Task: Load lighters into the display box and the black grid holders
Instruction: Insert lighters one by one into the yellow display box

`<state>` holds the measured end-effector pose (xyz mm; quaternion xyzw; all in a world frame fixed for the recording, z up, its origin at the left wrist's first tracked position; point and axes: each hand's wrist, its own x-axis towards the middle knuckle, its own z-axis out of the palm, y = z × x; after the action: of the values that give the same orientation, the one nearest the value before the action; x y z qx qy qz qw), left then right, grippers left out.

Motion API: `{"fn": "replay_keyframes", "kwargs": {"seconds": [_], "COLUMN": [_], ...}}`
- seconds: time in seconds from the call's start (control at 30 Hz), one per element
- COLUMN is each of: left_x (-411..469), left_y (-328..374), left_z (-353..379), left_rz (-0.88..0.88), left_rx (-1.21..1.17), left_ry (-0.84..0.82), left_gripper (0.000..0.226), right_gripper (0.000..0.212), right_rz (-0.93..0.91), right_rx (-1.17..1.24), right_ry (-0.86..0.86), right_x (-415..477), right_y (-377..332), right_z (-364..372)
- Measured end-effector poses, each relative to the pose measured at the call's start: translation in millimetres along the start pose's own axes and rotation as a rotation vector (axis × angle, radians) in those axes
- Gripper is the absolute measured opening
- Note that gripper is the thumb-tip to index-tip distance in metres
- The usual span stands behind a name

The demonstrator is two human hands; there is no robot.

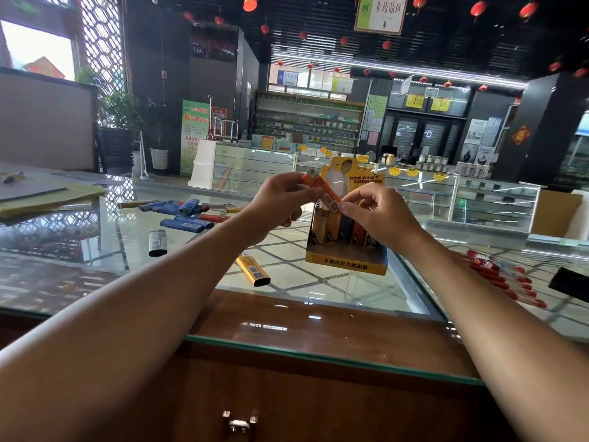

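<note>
1: Two hands are raised over the display box [345, 261]. State of the left hand [280, 199]?
2: Fingers curled, with the thumb and fingertips pinching an orange lighter [314, 182] near its top end. A second lighter seems to lie against it, but I cannot separate the two cleanly.
1: And the right hand [379, 215]?
2: Thumb and forefinger are pinched on the lower, labelled end of the same orange lighter. The other fingers are loosely bent.
1: Where is the box?
2: On the glass counter [318, 282], just below and behind the hands, yellow front toward the camera. The boxed lighters [342, 229] stand upright in a row, touching side by side.
1: Loose stock?
2: Left of the box on the glass are the blue lighters [183, 215] in a cluster, a silver lighter [157, 242] lying apart, and a yellow lighter [253, 271] nearest the front edge. To the right are the red lighters [497, 275] in a row. Near them a black object [570, 283] is cut off by the frame, and I cannot tell what it is.
</note>
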<state>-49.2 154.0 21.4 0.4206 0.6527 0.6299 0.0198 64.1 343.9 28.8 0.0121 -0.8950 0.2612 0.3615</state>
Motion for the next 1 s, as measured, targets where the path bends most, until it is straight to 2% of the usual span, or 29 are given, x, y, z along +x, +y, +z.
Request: {"fn": "replay_keyframes", "kwargs": {"seconds": [0.17,0.33,0.5,0.73,0.87,1.0], "left_x": [-1,-4,-4,-6,-4,0], "left_y": [2,5,6,7,3,-2], "left_z": [0,6,8,10,7,5], "left_rz": [-0.031,-0.043,-0.048,0.015,0.043,0.079], "left_rx": [-0.021,-0.014,-0.023,0.005,0.046,0.119], "left_ry": [0.006,-0.025,-0.041,-0.08,-0.068,0.014], "left_gripper": [0.015,0.009,0.013,0.022,0.028,0.017], "right_gripper": [0.012,0.035,0.042,0.04,0.052,0.066], "right_rz": [-0.02,-0.16,-0.249,-0.259,-0.219,-0.16], "right_rx": [-0.017,-0.006,-0.134,-0.221,-0.174,-0.073], "right_ry": [-0.002,0.054,0.073,0.051,0.027,0.009], "right_x": [-1,-3,-4,-3,-5,-5], "right_y": [1,-6,-9,-10,-12,-9], "right_z": [1,5,6,4,3,1]}}
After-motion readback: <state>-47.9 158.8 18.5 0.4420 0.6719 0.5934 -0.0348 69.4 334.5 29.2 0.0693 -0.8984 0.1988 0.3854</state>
